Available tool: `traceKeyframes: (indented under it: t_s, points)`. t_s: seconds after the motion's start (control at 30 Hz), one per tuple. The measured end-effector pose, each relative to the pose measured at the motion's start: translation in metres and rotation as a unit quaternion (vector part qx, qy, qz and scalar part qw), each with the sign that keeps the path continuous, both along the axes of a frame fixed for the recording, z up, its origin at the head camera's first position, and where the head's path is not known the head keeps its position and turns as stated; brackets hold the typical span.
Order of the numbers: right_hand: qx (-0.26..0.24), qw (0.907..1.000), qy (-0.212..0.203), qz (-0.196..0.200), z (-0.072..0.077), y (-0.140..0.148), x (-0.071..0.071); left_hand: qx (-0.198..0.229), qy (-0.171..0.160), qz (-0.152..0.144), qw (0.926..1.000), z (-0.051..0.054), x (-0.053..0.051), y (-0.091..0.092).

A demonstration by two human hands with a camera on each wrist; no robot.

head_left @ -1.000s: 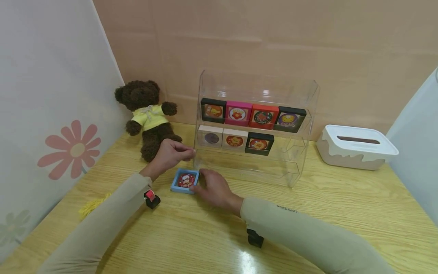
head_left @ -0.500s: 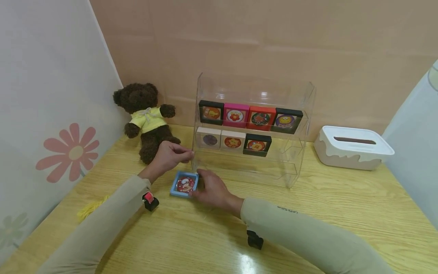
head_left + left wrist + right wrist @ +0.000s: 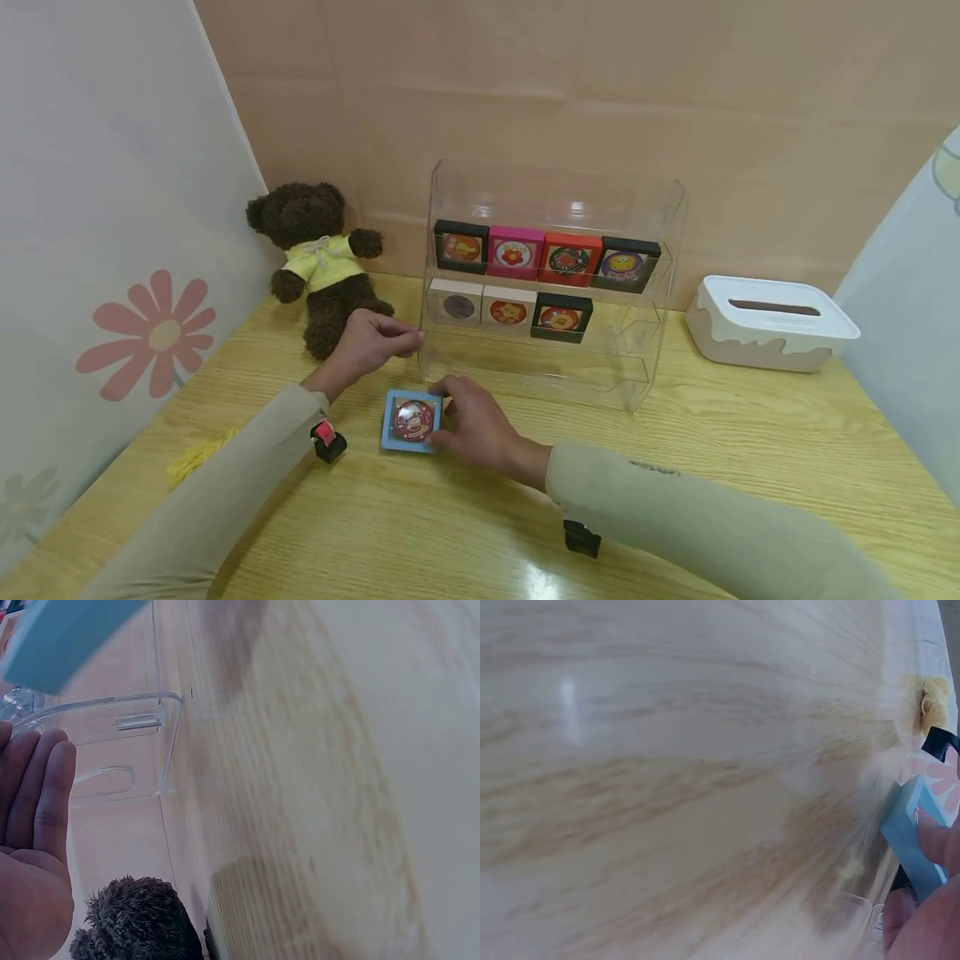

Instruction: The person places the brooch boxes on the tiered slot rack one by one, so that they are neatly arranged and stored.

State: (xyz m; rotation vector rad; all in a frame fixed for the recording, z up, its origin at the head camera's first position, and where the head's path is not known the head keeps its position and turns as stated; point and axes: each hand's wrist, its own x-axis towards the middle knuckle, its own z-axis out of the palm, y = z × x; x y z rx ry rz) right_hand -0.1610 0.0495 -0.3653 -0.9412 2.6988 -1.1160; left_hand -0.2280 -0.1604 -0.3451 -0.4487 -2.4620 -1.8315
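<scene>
In the head view, my right hand (image 3: 476, 425) grips a light-blue square frame (image 3: 412, 421) by its right side. The frame has a round red badge behind its clear front, facing me. In the right wrist view, the blue frame (image 3: 915, 832) is between thumb and fingers, apparently off the table. My left hand (image 3: 367, 343) pinches the left edge of a clear acrylic display rack (image 3: 540, 379); the exact contact is partly hidden. On the rack, the upper tier bears several framed badges in black, pink (image 3: 516, 252) and red; the tier below holds white and black (image 3: 561, 317) ones.
A brown teddy bear (image 3: 315, 258) in a yellow shirt sits left of the rack. A white tissue box (image 3: 772, 323) stands at the right. Yellow yarn (image 3: 198, 458) lies beside my left sleeve. Walls close off the back and sides of the wooden table (image 3: 757, 467).
My right hand has lifted the blue frame and brought it slightly towards me, turning its face more upright. The left hand stays at the rack's edge. The head view has shifted slightly.
</scene>
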Motion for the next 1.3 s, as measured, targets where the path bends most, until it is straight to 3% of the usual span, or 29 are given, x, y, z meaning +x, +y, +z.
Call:
traceKeyframes:
  t_s: [0.13,0.3,0.67,0.87,1.13,1.3]
  points:
    - [-0.045,0.9987,0.019,0.014,0.002,0.005,0.004,-0.006,-0.002,0.001,1.0000,0.010,0.008,0.003]
    - [-0.090,0.9941,0.046,0.041,0.006,0.014,0.009,-0.001,-0.006,0.002,1.0000,0.013,0.010,0.004]
    - [-0.125,0.9864,0.077,0.073,0.016,0.048,0.020,0.003,-0.001,-0.001,1.0000,0.013,0.010,0.005]
    - [-0.131,0.9837,0.103,0.066,0.023,0.069,0.027,0.007,-0.006,-0.001,1.0000,0.013,0.010,0.005]
    - [-0.134,0.9800,0.139,0.049,0.033,0.097,0.034,0.014,-0.011,0.008,0.9998,-0.007,-0.005,-0.001]
    - [-0.124,0.9777,0.167,0.031,0.037,0.115,0.035,0.013,-0.001,0.009,0.9999,-0.011,-0.007,-0.002]
